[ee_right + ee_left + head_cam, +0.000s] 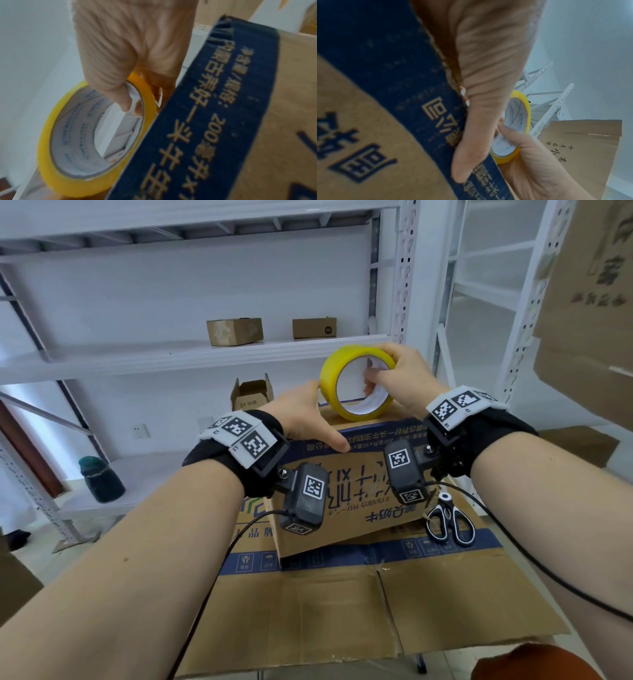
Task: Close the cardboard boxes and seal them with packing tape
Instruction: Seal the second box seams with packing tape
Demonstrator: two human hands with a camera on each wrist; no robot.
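Forearms reach out; the right hand grips the yellow packing tape roll, fingers through its core, above the closed cardboard box. Left hand lies open, thumb pressing the box's top edge, probably pinning the tape end. Pull straight along the seam; scissors crowd the right side.

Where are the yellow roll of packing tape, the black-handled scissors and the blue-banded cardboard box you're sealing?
yellow roll of packing tape (330, 363): head view, upper left of its outer band.
black-handled scissors (449, 521): head view, where the handles join.
blue-banded cardboard box (363, 498): head view, printed near face.
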